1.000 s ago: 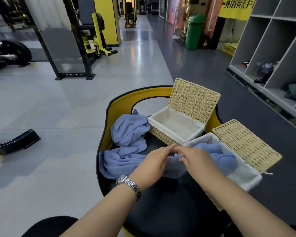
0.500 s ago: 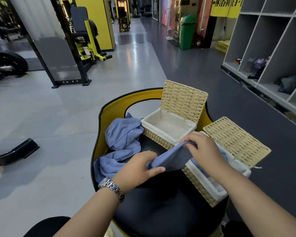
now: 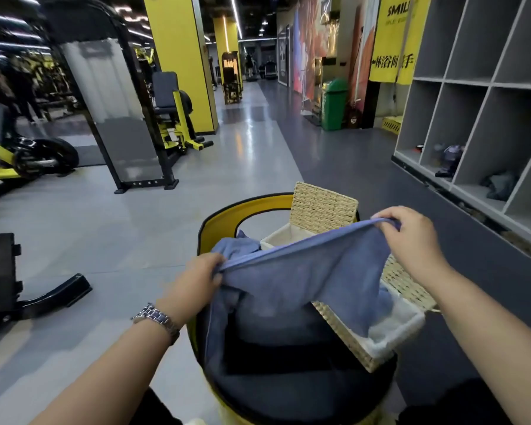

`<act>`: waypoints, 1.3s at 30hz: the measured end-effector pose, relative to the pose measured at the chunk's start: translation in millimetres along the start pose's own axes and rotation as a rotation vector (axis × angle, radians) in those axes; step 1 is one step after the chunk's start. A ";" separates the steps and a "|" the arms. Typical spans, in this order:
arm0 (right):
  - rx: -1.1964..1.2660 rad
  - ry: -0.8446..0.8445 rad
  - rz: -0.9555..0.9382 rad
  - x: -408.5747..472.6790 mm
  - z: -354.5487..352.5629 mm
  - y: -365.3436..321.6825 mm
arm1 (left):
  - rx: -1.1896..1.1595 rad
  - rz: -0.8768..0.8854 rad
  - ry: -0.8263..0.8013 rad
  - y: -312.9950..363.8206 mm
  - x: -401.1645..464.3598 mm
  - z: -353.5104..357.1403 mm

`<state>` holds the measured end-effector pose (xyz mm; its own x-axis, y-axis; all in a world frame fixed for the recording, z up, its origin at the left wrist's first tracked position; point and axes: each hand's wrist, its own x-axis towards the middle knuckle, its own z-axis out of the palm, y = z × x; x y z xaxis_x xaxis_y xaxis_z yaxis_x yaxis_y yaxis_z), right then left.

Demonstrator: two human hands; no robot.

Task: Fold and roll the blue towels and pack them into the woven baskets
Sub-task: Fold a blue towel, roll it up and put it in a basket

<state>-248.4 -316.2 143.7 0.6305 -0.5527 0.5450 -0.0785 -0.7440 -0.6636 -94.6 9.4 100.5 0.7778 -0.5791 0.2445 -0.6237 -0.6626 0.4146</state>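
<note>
glossy gym floor; left hand [image 3: 200, 276] and right hand [image 3: 411, 237] pinch soft blue towel [image 3: 304, 277] taut.

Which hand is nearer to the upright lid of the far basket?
The right hand. It holds the towel edge just right of the lid, at about its height. The left hand grips the other end, lower and farther left.

Both forearms are bare to the bottom edge of the frame, with no sleeve showing. The left hand [image 3: 201, 279] has a wristwatch [image 3: 157, 321] just behind it, with a silver metal link bracelet whose segments catch the light. The right hand [image 3: 411, 237] wears no ring or band that can be seen. Dark clothing [image 3: 454, 406] shows low in the frame by both arms.
</note>
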 end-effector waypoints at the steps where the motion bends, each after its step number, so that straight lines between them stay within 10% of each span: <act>1: 0.011 0.018 0.004 1.5 -7.4 -3.6 | 0.042 -0.048 0.050 1.4 -0.9 -8.0; 20: 0.204 0.252 0.434 -2.0 -72.3 68.8 | -0.081 -0.418 0.203 -82.1 -36.3 -49.5; 30: 0.789 0.031 0.644 -12.9 -83.5 81.8 | -0.963 -0.575 0.093 -92.4 -52.2 -54.7; 39: 0.439 0.111 0.684 -11.3 3.2 49.7 | -1.138 -0.612 0.125 -38.3 -17.4 -22.7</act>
<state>-256.9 -345.7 102.9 0.4710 -0.8819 -0.0209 -0.0946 -0.0269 -0.9951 -82.5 55.7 100.3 0.9514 -0.2389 -0.1945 0.2019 0.0068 0.9794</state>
